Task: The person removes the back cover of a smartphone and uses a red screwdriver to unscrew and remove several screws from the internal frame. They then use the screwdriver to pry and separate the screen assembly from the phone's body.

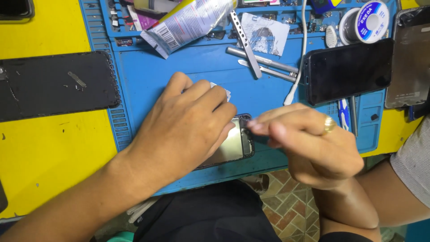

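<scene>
Holding an opened phone [235,145] flat on the blue mat [148,85].
Left hand [188,121] presses it down, fingers spread; right hand [309,139] pinches something small at its upper end; its long axis runs lower-left to upper-right.

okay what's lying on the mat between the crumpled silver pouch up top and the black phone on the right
In the head view, two metal tools and a perforated metal strip lie crossed between the silver pouch and the black phone.
</scene>
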